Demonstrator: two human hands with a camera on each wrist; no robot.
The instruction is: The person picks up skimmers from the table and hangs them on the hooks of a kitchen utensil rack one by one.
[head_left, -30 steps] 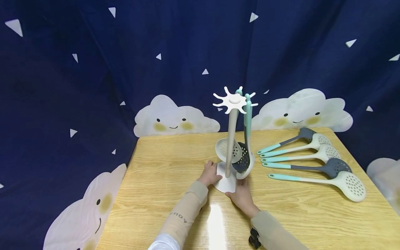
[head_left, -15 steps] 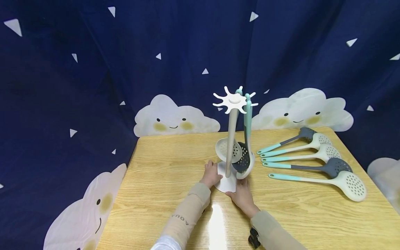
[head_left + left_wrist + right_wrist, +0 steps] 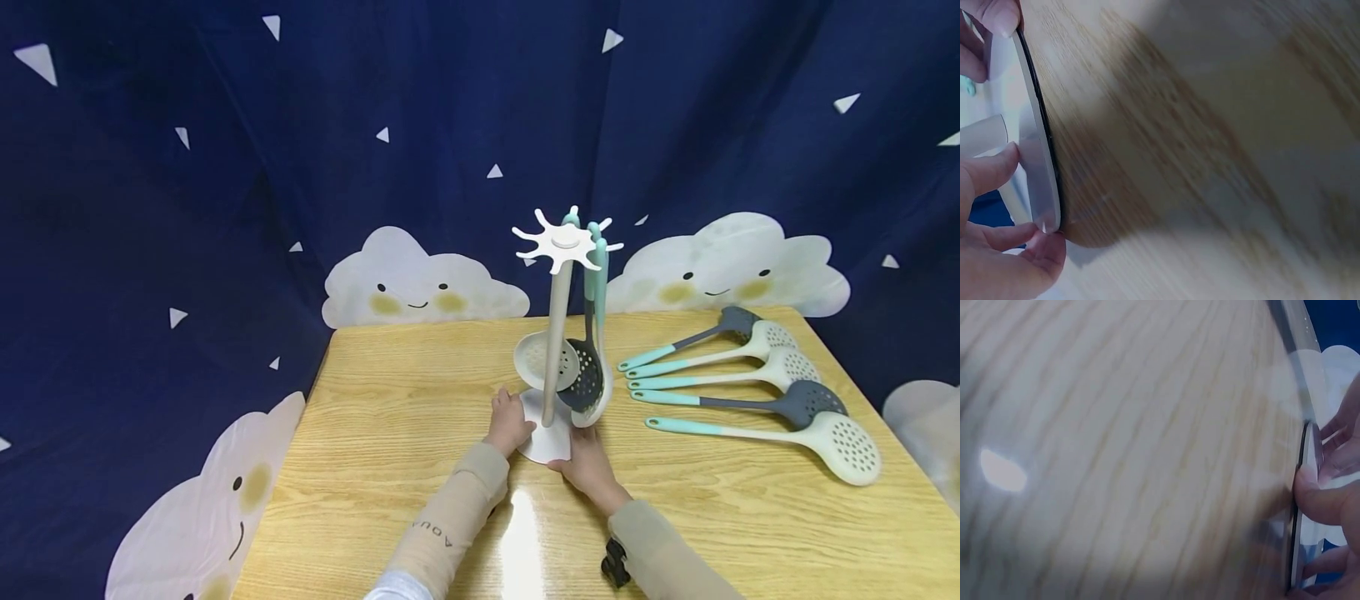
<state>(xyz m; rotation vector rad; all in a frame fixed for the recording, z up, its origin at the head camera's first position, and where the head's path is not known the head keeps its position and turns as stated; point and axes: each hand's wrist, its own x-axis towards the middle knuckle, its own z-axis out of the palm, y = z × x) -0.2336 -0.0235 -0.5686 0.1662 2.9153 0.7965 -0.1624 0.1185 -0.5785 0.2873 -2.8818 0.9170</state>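
A white utensil stand with a star-shaped hook top and a pale pole stands upright on the wooden table. From its hooks hang a light skimmer, a dark grey skimmer and another light utensil, all with mint handles. My left hand grips the left edge of the round base. My right hand holds the front right edge. In the left wrist view, the left thumb lies on top of the base, with fingers at its rim. The right fingertips are partly hidden in the head view.
Several slotted utensils lie in a row at the right, including a dark grey one and a light skimmer nearest me. Behind the table hangs a dark blue curtain with clouds and triangles.
The stand has turned slightly in the last half second, shifting its hooks and hanging utensils. My right hand has moved a little rightward with the base; both hands keep their hold.
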